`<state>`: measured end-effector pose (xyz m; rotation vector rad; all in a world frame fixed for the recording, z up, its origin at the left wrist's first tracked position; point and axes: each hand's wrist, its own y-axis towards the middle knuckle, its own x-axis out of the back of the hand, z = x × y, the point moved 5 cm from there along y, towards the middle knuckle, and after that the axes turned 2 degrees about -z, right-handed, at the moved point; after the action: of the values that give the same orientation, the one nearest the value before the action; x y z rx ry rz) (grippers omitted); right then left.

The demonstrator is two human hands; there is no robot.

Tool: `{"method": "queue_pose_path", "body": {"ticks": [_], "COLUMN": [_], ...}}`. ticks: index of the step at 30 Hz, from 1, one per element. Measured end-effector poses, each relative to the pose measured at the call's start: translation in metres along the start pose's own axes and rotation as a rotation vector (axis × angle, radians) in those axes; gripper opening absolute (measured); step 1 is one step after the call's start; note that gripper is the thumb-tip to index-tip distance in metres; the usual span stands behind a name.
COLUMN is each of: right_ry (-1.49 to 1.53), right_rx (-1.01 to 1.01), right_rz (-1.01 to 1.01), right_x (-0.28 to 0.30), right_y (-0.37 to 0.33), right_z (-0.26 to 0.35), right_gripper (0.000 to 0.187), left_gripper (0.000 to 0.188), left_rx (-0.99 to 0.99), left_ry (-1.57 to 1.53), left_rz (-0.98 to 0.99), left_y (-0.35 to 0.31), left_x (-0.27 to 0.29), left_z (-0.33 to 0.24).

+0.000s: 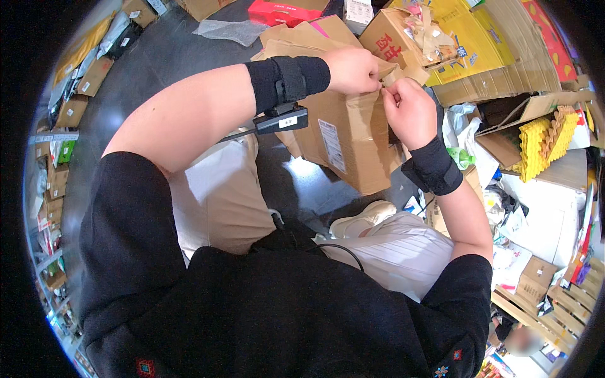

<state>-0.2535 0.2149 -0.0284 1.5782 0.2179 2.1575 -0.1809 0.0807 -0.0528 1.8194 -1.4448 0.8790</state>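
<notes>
A brown cardboard box (343, 135) with a white label on its side stands on the floor in front of my knees. My left hand (353, 69) pinches the top edge of the box, at a strip of tape or flap. My right hand (409, 110) grips the same edge right beside it, fingers closed. Both wrists wear black bands, and a small black device with a cable hangs under my left wrist.
More cardboard boxes (403, 38) and flattened yellow cartons (479, 44) lie behind the box. A yellow egg-tray-like insert (542, 142) sits in an open box at right. A red box (277, 11) and plastic wrap lie at the far side. Shelves of packages (63, 145) line the left.
</notes>
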Motion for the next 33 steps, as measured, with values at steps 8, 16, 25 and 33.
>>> {"method": "queue_pose_path", "body": {"ticks": [8,16,25,33], "right_ry": [-0.122,-0.160,-0.180,-0.207], "right_rx": [0.306,0.441,0.583,0.678], "right_rz": [-0.055,-0.060,-0.042,0.016], "right_x": [-0.004,-0.004,-0.005,0.001], "right_y": [-0.003,-0.007,-0.010,-0.013], "right_z": [0.006,0.015,0.026,0.030], "right_gripper": [0.013,0.013,0.013,0.013], "left_gripper": [0.036,0.029,0.026,0.024], "left_rx": [-0.021,0.048,0.161,0.130], "left_ry": [-0.159,-0.297,-0.417,-0.368], "left_rz": [0.063,0.206,0.132,0.181], "left_y": [-0.004,-0.004,-0.001,-0.001], "left_x": [-0.001,0.000,-0.006,-0.004], "left_z": [0.007,0.010,0.020,0.022]}}
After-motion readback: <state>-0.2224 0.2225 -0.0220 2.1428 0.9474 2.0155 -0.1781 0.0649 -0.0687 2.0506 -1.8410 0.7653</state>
